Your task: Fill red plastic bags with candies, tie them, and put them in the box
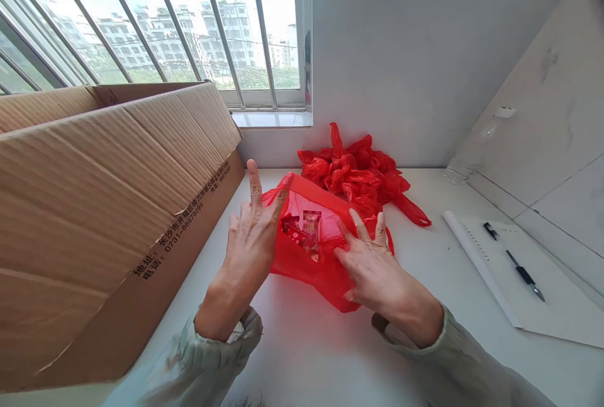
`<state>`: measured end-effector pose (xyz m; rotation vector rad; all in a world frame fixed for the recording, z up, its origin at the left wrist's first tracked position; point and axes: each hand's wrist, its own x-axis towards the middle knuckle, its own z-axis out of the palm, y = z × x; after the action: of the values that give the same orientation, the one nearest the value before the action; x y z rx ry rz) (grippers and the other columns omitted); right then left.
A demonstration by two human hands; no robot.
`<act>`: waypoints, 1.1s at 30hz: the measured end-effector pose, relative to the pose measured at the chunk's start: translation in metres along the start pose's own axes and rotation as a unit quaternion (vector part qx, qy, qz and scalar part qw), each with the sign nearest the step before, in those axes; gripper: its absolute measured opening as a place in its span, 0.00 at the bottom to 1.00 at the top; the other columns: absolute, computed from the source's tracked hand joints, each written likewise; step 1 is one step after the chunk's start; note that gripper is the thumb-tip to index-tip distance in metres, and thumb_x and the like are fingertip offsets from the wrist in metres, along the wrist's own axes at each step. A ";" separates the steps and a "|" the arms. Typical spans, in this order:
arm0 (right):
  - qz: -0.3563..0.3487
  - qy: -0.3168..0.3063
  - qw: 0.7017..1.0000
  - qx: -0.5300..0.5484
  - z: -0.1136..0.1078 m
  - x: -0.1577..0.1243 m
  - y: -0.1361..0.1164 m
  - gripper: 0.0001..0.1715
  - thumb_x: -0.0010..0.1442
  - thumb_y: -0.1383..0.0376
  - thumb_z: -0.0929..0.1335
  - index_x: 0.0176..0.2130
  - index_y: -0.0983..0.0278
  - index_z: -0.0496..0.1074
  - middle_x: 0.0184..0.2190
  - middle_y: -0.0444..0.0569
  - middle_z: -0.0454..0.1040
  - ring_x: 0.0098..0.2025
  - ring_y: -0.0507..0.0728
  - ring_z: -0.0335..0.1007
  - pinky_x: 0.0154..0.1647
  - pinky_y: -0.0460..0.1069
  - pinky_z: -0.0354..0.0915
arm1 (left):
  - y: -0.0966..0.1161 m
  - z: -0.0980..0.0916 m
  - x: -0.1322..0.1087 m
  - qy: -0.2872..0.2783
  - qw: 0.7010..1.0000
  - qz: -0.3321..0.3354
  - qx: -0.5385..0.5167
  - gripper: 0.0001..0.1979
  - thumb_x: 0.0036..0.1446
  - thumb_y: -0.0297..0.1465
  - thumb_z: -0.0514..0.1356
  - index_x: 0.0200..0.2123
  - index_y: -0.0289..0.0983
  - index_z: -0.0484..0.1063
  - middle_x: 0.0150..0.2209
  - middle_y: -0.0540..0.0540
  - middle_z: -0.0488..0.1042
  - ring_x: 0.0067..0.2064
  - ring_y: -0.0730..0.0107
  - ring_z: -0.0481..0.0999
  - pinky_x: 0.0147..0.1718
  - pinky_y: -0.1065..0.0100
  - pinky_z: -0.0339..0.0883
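A red plastic bag (311, 268) lies on the white counter (330, 350) in front of me, its mouth held open. My left hand (250, 240) pinches the bag's left rim between thumb and fingers. My right hand (372, 265) grips the right rim. Inside the bag lie small wrapped snack packets (306, 231). Behind it, near the wall, sits a heap of more red plastic bags (358, 174).
A large open cardboard box (104, 206) with printed text fills the left side. On the right lie a white sheet of paper (528, 281) and a black pen (523, 275). A clear plastic bottle (472, 149) leans against the tiled right wall. A barred window is behind.
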<state>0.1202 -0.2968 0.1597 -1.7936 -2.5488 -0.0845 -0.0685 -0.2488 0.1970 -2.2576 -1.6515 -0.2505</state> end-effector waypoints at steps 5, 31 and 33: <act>-0.036 -0.033 0.998 0.035 -0.007 -0.004 -0.010 0.21 0.47 0.59 0.76 0.42 0.61 0.77 0.62 0.58 0.61 0.69 0.80 0.35 0.61 0.79 0.27 | 0.001 0.010 0.001 -0.072 0.987 0.037 -0.142 0.41 0.56 0.18 0.52 0.68 0.45 0.40 0.69 0.26 0.37 0.30 0.66 0.79 0.28 0.64 0.70; -0.183 -0.092 0.969 0.141 -0.004 0.006 -0.013 0.19 0.53 0.81 0.60 0.36 0.61 0.69 0.28 0.41 0.72 0.26 0.50 0.65 0.23 0.47 0.47 | -0.027 0.022 0.004 -0.118 0.963 0.088 -0.225 0.44 0.48 0.10 0.44 0.67 0.45 0.50 0.67 0.41 0.55 0.67 0.50 0.53 0.55 0.55 0.65; -0.148 -0.066 0.976 0.144 -0.002 0.011 -0.013 0.17 0.56 0.80 0.59 0.36 0.62 0.68 0.28 0.42 0.72 0.27 0.51 0.66 0.24 0.47 0.49 | -0.024 0.021 0.005 -0.117 0.956 0.092 -0.253 0.43 0.48 0.10 0.45 0.67 0.42 0.51 0.67 0.42 0.55 0.68 0.51 0.49 0.58 0.53 0.62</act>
<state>0.1039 -0.2914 0.1623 -1.3531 -2.7263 0.3928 -0.0909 -0.2299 0.1829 -2.9034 -1.6089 -0.4122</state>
